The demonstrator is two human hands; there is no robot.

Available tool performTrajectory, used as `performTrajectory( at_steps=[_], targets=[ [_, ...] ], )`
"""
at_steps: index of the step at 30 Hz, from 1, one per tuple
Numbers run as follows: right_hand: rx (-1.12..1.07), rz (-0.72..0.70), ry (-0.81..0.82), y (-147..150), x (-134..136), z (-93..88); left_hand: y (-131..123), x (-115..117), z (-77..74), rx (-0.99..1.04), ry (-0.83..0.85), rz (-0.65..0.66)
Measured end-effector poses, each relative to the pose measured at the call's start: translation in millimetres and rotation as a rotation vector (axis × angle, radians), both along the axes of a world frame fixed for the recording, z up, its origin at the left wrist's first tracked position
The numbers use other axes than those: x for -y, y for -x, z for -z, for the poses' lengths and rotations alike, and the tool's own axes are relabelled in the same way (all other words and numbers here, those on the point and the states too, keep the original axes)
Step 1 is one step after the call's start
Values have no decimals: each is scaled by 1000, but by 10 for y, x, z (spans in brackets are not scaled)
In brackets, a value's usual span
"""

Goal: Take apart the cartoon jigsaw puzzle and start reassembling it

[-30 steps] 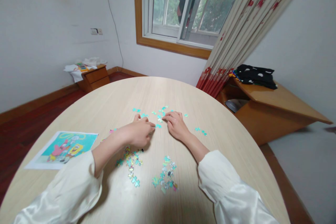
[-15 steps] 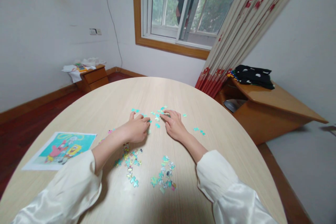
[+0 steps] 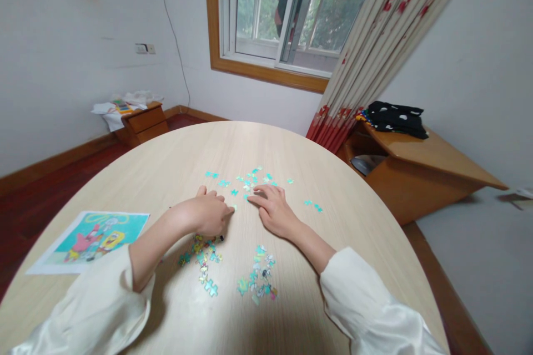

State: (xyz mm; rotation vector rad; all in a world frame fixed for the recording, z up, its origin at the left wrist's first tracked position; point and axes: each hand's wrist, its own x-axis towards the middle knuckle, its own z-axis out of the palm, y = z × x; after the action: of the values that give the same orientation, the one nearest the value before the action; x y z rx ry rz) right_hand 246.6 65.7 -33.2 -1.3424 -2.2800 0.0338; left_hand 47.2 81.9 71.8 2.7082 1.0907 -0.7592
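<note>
Conceivably, one careless sweep could be scattering the puzzle pieces (image 3: 234, 192), as the left hand (image 3: 211, 215), its grip hidden from me, and the loosely spread right hand (image 3: 275, 212) are crowding them.

Ahead of me: daylit, wood-framed window (image 3: 259, 16), greenery (image 3: 341, 8) beyond. Cream-and-red curtain (image 3: 385, 36) at right. White walls (image 3: 70, 16), dark red floor (image 3: 27, 213). Drawer unit (image 3: 146, 123) left, larger wooden cabinet (image 3: 400, 188) right.

Puzzle pieces (image 3: 211, 288): turquoise, yellow, white
Picture (image 3: 88, 241): turquoise, pink, yellow
Table (image 3: 300, 288): beige grain
Sleeves (image 3: 353, 291): cream
Curtain (image 3: 377, 50): cream, red blotches
Cloth (image 3: 397, 118): black, white spots
</note>
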Motion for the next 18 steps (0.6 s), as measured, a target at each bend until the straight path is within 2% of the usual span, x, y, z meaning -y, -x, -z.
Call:
performTrajectory(
  at_steps=[5, 9, 13, 18],
  targets=[
    [93, 33, 39, 50, -2, -6, -5, -48, 98, 1, -53, -56],
    [51, 246, -55, -143, -94, -24, 39, -91, 123, 42, -121, -85],
    [49, 425, -36, -326, -172, -16, 49, -94, 120, 49, -103, -76],
    [114, 429, 26, -310, -194, 29, 30, -108, 151, 16, -53, -100]
  ],
)
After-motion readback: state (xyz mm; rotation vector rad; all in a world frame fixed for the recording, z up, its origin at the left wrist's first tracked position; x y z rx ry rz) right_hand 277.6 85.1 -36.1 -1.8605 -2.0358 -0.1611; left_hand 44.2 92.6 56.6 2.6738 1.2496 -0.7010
